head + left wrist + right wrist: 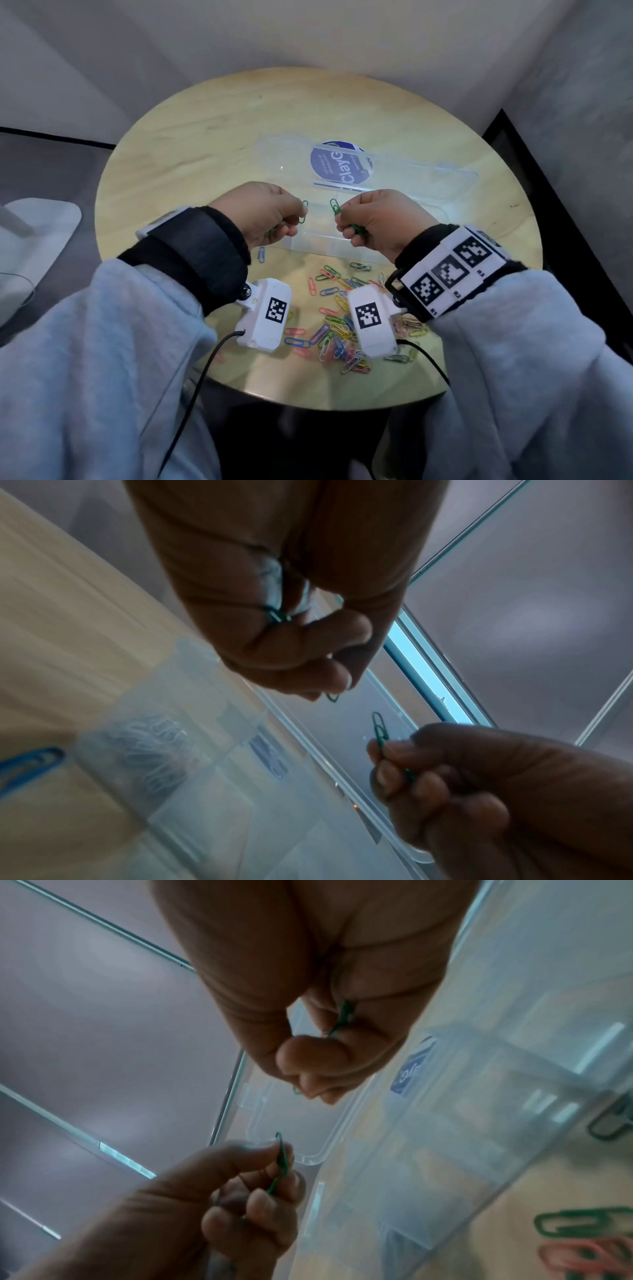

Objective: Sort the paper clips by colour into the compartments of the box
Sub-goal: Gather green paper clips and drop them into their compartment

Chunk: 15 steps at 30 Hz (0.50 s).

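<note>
A: Sleeves (102, 342) nearest. Hands?
B: Left hand (263, 212) pinches green clip (303, 212); right hand (380, 222) pinches another (335, 206), over box (342, 240).
A: Pile (339, 325)?
B: 6 o'clock of box.

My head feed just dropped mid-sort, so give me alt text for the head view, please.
Both hands are raised over the clear compartment box, the left hand and right hand each pinching green paper clips. A mixed-colour pile of paper clips lies on the round wooden table nearer the person, between the wrist cameras.
</note>
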{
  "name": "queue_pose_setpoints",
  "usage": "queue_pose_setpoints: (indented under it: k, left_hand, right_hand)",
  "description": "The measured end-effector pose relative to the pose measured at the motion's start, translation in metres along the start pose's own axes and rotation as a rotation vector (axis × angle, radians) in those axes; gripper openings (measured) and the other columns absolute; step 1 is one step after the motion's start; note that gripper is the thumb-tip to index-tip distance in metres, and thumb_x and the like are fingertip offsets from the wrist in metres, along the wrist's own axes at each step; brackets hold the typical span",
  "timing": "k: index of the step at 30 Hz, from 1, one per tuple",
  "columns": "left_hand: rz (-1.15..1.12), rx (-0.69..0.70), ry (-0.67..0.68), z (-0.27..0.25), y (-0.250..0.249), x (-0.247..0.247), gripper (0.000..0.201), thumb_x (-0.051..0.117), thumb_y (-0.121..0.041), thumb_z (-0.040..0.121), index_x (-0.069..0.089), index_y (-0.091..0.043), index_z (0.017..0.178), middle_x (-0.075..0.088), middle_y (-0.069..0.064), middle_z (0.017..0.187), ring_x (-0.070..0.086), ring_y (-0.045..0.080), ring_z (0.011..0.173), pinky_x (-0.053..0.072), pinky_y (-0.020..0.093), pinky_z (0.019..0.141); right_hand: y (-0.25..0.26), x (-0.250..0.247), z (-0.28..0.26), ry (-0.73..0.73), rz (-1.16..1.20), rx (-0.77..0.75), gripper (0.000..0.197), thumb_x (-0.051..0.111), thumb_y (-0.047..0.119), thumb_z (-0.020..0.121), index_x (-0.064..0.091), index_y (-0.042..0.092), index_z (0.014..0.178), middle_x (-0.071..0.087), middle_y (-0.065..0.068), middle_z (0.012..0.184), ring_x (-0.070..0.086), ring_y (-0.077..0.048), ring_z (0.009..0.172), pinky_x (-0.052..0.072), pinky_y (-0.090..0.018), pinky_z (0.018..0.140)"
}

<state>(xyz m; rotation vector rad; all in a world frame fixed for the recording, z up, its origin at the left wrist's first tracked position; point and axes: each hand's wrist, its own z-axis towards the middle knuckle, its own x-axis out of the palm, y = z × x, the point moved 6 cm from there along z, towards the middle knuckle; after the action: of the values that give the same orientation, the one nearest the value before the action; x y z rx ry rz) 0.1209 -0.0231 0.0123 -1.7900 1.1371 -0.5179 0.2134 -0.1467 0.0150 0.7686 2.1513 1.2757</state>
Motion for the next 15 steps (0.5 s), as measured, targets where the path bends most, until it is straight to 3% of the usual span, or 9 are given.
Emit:
queue_pose_setpoints:
  k: [1, 3, 5, 8, 9, 11, 12, 15]
  left_hand:
    - [-0.009, 0.007, 0.002, 0.001, -0.002, 0.002, 0.018, 0.057, -0.005, 0.088, 0.052, -0.01, 0.071, 0.051, 0.005, 0.066, 0.054, 0.003, 0.039, 0.04, 0.008, 0.037]
    - [-0.084, 0.021, 0.011, 0.003, -0.005, 0.007, 0.015, 0.055, -0.003, 0.089, 0.053, -0.008, 0.075, 0.051, 0.006, 0.069, 0.056, 0.01, 0.052, 0.049, 0.01, 0.046]
    - [-0.185, 0.029, 0.017, 0.005, -0.008, 0.013, 0.014, 0.051, -0.002, 0.092, 0.052, -0.007, 0.078, 0.05, 0.007, 0.073, 0.054, 0.014, 0.062, 0.054, 0.016, 0.061]
    - [-0.32, 0.029, -0.01, 0.008, -0.012, 0.017, 0.017, 0.044, -0.005, 0.094, 0.049, -0.01, 0.078, 0.047, 0.007, 0.073, 0.049, 0.016, 0.064, 0.046, 0.02, 0.063]
    - [-0.362, 0.029, -0.024, 0.01, -0.013, 0.017, 0.014, 0.044, -0.007, 0.094, 0.049, -0.01, 0.081, 0.048, 0.008, 0.075, 0.049, 0.017, 0.066, 0.044, 0.021, 0.064]
    - [-0.427, 0.018, -0.034, 0.014, -0.013, 0.016, 0.008, 0.045, -0.012, 0.094, 0.051, -0.008, 0.096, 0.051, 0.011, 0.091, 0.052, 0.02, 0.079, 0.045, 0.022, 0.069]
    - [-0.443, 0.012, -0.024, 0.015, -0.013, 0.017, 0.014, 0.044, -0.015, 0.094, 0.05, -0.008, 0.104, 0.051, 0.013, 0.102, 0.052, 0.021, 0.088, 0.045, 0.023, 0.072]
    - [-0.464, 0.015, 0.033, 0.016, -0.014, 0.023, 0.03, 0.041, -0.021, 0.095, 0.05, -0.009, 0.121, 0.045, 0.019, 0.132, 0.05, 0.024, 0.115, 0.043, 0.027, 0.09]
  right_hand:
    - [0.002, 0.0, 0.004, -0.003, 0.027, -0.013, 0.022, 0.055, -0.01, 0.083, 0.052, 0.004, 0.066, 0.052, -0.012, 0.066, 0.05, -0.014, 0.049, 0.049, -0.015, 0.044]
    - [0.005, 0.002, 0.012, 0.007, 0.075, -0.024, 0.019, 0.054, -0.012, 0.082, 0.053, 0.004, 0.071, 0.052, -0.014, 0.075, 0.058, -0.019, 0.065, 0.058, -0.019, 0.064]
    - [0.003, 0.006, 0.019, 0.052, 0.119, -0.012, 0.019, 0.05, -0.012, 0.083, 0.053, 0.006, 0.079, 0.053, -0.015, 0.088, 0.058, -0.021, 0.083, 0.056, -0.025, 0.08]
    - [0.002, 0.013, 0.017, 0.114, 0.264, 0.031, 0.02, 0.038, -0.015, 0.086, 0.052, -0.001, 0.088, 0.049, -0.011, 0.084, 0.052, -0.021, 0.077, 0.052, -0.022, 0.078]
    - [0.0, 0.012, 0.017, 0.103, 0.288, 0.038, 0.021, 0.036, -0.017, 0.085, 0.052, -0.01, 0.095, 0.05, -0.015, 0.086, 0.054, -0.026, 0.081, 0.052, -0.026, 0.086]
    - [-0.002, 0.008, 0.015, 0.063, 0.314, 0.046, 0.034, 0.034, -0.019, 0.083, 0.05, -0.017, 0.114, 0.052, -0.029, 0.103, 0.052, -0.044, 0.115, 0.044, -0.034, 0.104]
    - [-0.002, 0.008, 0.012, 0.057, 0.323, 0.048, 0.035, 0.034, -0.018, 0.084, 0.051, -0.013, 0.114, 0.051, -0.029, 0.108, 0.044, -0.043, 0.128, 0.043, -0.034, 0.104]
    - [-0.002, 0.01, 0.008, 0.073, 0.326, 0.036, 0.038, 0.035, -0.016, 0.087, 0.052, -0.002, 0.116, 0.052, -0.026, 0.128, 0.04, -0.037, 0.132, 0.046, -0.029, 0.096]
